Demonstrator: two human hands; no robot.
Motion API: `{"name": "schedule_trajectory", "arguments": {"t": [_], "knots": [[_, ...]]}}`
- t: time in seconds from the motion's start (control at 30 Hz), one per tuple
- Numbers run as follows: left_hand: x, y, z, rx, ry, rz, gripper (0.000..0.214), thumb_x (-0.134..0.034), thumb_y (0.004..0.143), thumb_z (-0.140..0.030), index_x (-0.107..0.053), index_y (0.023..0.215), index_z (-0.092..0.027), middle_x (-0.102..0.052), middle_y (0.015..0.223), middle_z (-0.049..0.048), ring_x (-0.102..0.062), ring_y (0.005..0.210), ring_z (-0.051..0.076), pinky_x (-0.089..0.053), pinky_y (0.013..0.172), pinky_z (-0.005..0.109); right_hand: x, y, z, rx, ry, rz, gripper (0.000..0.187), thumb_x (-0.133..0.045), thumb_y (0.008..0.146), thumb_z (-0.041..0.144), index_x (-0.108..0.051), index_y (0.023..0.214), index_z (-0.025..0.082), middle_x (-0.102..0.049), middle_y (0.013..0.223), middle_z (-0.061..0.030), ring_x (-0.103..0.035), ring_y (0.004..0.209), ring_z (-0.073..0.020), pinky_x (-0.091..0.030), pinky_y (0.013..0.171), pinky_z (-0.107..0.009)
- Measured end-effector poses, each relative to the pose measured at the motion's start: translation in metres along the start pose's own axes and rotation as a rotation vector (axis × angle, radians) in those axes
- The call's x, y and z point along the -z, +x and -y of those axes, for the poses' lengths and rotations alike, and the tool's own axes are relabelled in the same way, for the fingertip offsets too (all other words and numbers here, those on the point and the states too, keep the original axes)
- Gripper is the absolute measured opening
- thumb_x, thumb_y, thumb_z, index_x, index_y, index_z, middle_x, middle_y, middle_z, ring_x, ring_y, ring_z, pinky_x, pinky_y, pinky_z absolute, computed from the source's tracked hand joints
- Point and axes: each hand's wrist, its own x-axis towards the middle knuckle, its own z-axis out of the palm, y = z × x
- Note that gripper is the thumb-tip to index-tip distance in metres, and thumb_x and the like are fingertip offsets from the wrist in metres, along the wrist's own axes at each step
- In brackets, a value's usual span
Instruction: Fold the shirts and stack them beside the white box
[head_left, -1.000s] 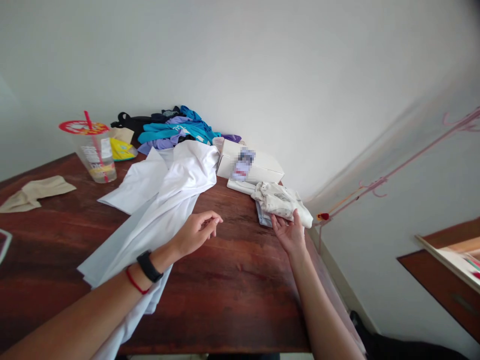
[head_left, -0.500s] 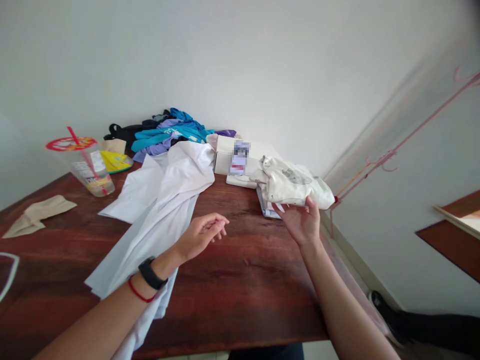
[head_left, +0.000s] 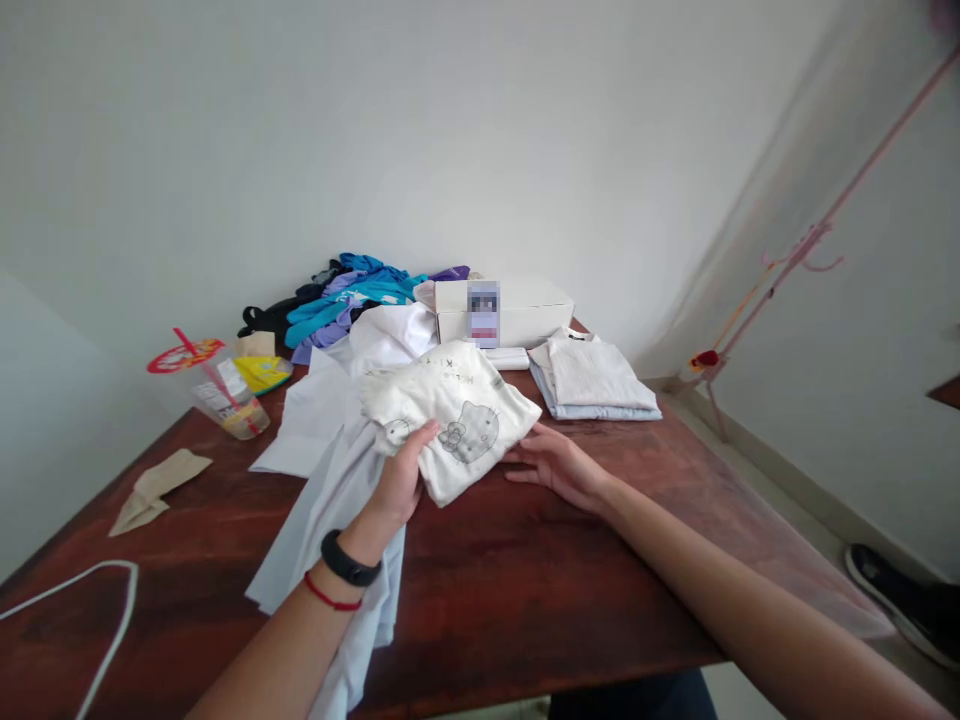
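A folded white shirt (head_left: 457, 420) with a grey cartoon cat print is held above the table's middle. My left hand (head_left: 409, 475) grips its lower left side, thumb on top and the other fingers hidden underneath. At the shirt's right corner is my right hand (head_left: 559, 465), its fingers stretched out and apart; whether the fingertips touch the cloth from below is unclear. Beneath and left of my left hand, a long white garment (head_left: 300, 540) lies spread over the table. Farther right rests a stack of folded clothes (head_left: 592, 375), a pale shirt on top of light blue cloth.
Behind stands a white box (head_left: 529, 308), beside a heap of blue, purple and black clothes (head_left: 352, 300). On the left are a plastic cup with a straw (head_left: 232, 400), a yellow packet (head_left: 262, 373), a crumpled tissue (head_left: 157, 488) and a white hanger (head_left: 124, 600). A pink rack (head_left: 802, 245) stands right.
The shirt has moved left from above the folded stack to the table's middle. My left hand has taken hold of it, and my right hand's fingers have spread. The stack now shows fully.
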Motion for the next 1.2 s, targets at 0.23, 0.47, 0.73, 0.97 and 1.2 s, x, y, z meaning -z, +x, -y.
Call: {"name": "schedule_trajectory", "arguments": {"t": [0.23,0.47,0.73,0.97,1.2], "knots": [[0.013,-0.005,0.001,-0.285,0.463,0.047,0.044,-0.074,0.084,-0.035,-0.065,0.126,-0.023,-0.067,0.132,0.0061,-0.039,0.146,0.029,-0.024,0.125,0.049,0.016,0.006,0.003,0.133,-0.039,-0.168,0.047,-0.074,0.085,0.039,-0.062,0.129,0.030,-0.072,0.118,-0.0051,-0.071,0.098,-0.0224,-0.062,0.080,-0.040],[0.006,-0.019,-0.004,-0.362,0.759,0.411,0.026,-0.076,0.074,-0.033,-0.077,0.099,-0.026,-0.069,0.127,0.0078,-0.036,0.146,0.040,-0.013,0.127,0.054,0.015,0.002,0.009,0.100,0.214,0.060,0.066,-0.053,0.087,0.076,-0.072,0.110,0.017,-0.076,0.105,-0.0118,-0.070,0.108,-0.0301,-0.055,0.096,-0.043],[0.020,-0.003,-0.005,-0.171,0.670,0.548,0.040,-0.084,0.068,-0.043,-0.075,0.103,-0.026,-0.073,0.115,0.0107,-0.048,0.137,0.038,-0.024,0.124,0.055,0.011,-0.002,0.014,0.073,0.047,0.074,0.056,-0.069,0.084,0.063,-0.072,0.117,0.019,-0.075,0.108,-0.0095,-0.071,0.107,-0.0303,-0.054,0.098,-0.045],[0.023,0.007,-0.001,-0.242,0.579,0.440,0.042,-0.085,0.069,-0.038,-0.073,0.106,-0.025,-0.072,0.114,0.0093,-0.052,0.132,0.036,-0.038,0.117,0.053,0.016,-0.001,0.015,0.511,-0.451,-0.145,0.033,-0.077,0.081,0.046,-0.072,0.063,0.019,-0.070,0.126,-0.0091,-0.060,0.123,-0.0285,-0.044,0.107,-0.039],[0.025,0.004,-0.003,-0.176,0.488,0.447,0.047,-0.086,0.068,-0.032,-0.071,0.111,-0.022,-0.075,0.105,0.0079,-0.057,0.127,0.036,-0.048,0.109,0.051,0.016,-0.003,0.015,0.443,-0.455,-0.103,0.035,-0.078,0.080,0.046,-0.069,0.062,0.017,-0.075,0.109,-0.0075,-0.066,0.099,-0.0224,-0.049,0.088,-0.033]]}}
